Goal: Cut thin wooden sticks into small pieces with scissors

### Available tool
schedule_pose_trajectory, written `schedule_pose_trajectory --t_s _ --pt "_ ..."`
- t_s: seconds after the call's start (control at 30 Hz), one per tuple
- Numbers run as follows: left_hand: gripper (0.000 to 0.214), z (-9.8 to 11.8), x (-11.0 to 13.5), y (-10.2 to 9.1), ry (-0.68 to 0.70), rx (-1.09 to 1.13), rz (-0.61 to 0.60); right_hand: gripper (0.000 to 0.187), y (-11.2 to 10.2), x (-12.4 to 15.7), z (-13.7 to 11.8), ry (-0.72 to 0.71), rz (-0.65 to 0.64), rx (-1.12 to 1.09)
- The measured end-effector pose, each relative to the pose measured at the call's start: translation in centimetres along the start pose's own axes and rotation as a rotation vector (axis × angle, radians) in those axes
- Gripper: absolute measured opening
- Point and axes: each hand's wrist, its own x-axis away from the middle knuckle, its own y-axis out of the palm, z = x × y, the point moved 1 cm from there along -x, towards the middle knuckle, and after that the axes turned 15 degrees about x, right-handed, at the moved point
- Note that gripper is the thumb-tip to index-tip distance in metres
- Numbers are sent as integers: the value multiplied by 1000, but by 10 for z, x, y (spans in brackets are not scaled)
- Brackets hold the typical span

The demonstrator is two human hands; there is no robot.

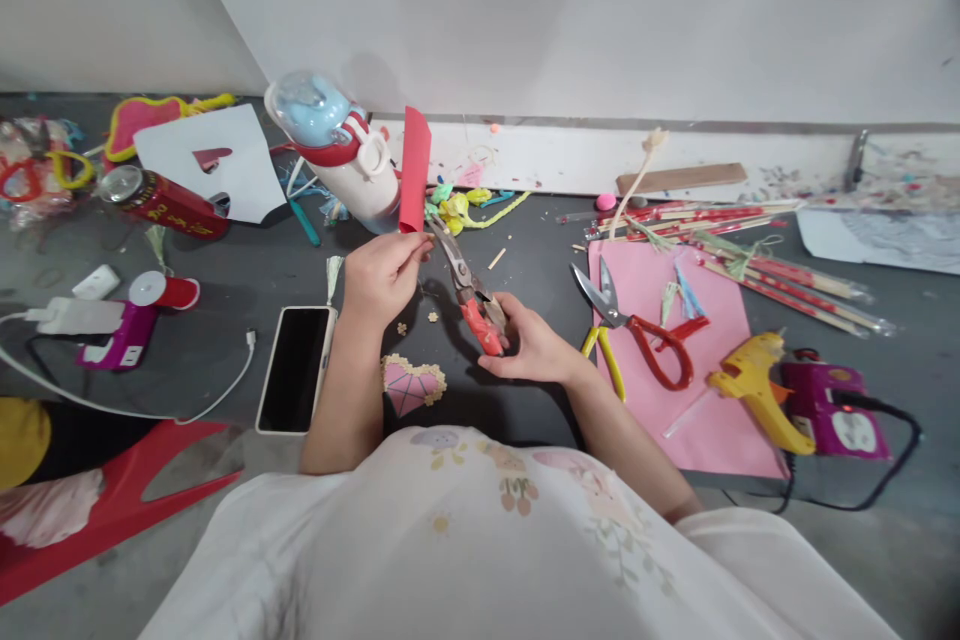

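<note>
My left hand (384, 280) is closed in a pinch at the middle of the table, and what its fingertips hold is too small to make out. Just behind those fingers stands a curled strip of red paper (415, 170); whether they touch it, I cannot tell. My right hand (529, 340) grips red-handled pliers (474, 305), whose metal jaws point up and left, close to the left fingertips. Below, a pink heart-shaped piece (411, 386) edged with small beige bits lies on the dark table, with a few loose bits (433, 318) above it.
On the left are a phone (296, 370), a red can (165, 204) and a thread spool (165, 291). A bottle (352, 160) stands behind. Scissors (630, 320) and a yellow glue gun (761, 390) lie on pink paper (720, 445); wrapped sticks (795, 285) lie beyond.
</note>
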Motion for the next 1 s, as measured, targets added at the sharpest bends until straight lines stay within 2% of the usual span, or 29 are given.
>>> schedule_pose_trajectory --t_s 0.27,0.4,0.53,0.63,0.7,0.87,0.93,1.0 --pt "25 2 -3 2 -31 -60 -66 42 0 -2 3 -18 11 -45" --pt "24 15 -4 13 -74 -139 42 41 2 -3 8 69 64 -103" --pt "24 37 -1 26 -150 -31 86 40 3 -5 14 124 173 -116" --pt "33 50 4 32 -190 21 119 40 5 -7 18 151 249 -123" --pt "36 55 8 36 -281 124 57 41 7 -9 20 168 304 -135" --pt "39 56 16 61 -650 608 -408 44 10 -10 25 164 374 -172" --pt "41 54 17 70 -754 820 -479 44 10 -10 25 135 375 -169" --pt "43 52 17 77 -863 1025 -459 41 10 -10 24 108 367 -164"
